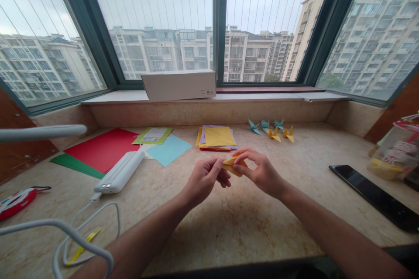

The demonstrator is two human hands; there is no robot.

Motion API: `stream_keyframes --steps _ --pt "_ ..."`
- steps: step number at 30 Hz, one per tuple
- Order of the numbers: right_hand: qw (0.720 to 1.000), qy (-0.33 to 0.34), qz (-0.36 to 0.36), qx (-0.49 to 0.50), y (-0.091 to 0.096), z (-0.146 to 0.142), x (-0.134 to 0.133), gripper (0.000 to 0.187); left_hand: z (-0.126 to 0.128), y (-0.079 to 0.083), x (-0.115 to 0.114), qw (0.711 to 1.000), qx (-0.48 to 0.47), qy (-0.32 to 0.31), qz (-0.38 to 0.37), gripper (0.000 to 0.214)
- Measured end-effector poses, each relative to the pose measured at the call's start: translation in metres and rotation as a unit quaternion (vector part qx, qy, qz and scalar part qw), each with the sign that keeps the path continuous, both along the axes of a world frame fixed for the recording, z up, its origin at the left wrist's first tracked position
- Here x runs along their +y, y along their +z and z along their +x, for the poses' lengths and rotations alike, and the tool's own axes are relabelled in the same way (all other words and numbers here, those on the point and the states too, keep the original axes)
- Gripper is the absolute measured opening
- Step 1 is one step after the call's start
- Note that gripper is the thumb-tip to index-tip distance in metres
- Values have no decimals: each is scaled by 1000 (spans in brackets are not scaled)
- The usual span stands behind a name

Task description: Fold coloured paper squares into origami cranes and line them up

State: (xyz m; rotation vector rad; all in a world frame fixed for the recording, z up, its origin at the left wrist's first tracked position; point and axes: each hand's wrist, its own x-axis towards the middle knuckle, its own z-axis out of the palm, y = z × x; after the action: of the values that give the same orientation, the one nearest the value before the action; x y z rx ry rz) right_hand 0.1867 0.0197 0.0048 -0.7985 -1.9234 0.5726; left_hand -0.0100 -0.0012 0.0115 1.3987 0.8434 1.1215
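Between my two hands, above the stone counter, is a small piece of folded yellow paper (233, 166). My left hand (207, 179) pinches its left end between thumb and fingers. The fingertips of my right hand (260, 170) close on its right side. Part of the paper is hidden behind the fingers. Just beyond the hands lies a stack of square paper sheets (220, 137), yellow on top with purple and red below. Farther right stand several folded paper cranes, with a blue crane (254, 127) and a yellow crane (273, 134) among them.
Left of the hands lie a light blue sheet (169, 149), red paper (104, 148), green paper (77, 166) and a white power bank (121, 171) with a looped cable (118, 222). At right are a black phone (373, 194) and a plastic container (394, 150). A white box (179, 85) stands on the sill.
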Motion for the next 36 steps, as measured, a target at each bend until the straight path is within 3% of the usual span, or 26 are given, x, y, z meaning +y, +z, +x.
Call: stream_keyframes --steps 4,8,13,17,22,28,36 --pt "998 -42 38 3 1 1 1 6 0 -2 1 998 -50 -28 -33 40" --pt "993 -92 73 23 0 2 2 10 2 -6 1 998 -48 -38 -7 45" --pt "990 -130 16 41 1 3 4 27 4 -8 -1 998 -17 -31 47 46" --pt "987 -77 -111 91 4 1 3 33 5 -10 -2 996 17 8 91 42" --pt "938 39 -247 241 5 -6 0 33 3 -12 -3 986 102 51 118 35" --pt "919 71 -287 259 3 -12 -2 33 0 -9 -3 972 176 72 136 40" --pt "919 50 -276 278 -2 -14 0 30 -2 -18 0 975 193 11 111 47"
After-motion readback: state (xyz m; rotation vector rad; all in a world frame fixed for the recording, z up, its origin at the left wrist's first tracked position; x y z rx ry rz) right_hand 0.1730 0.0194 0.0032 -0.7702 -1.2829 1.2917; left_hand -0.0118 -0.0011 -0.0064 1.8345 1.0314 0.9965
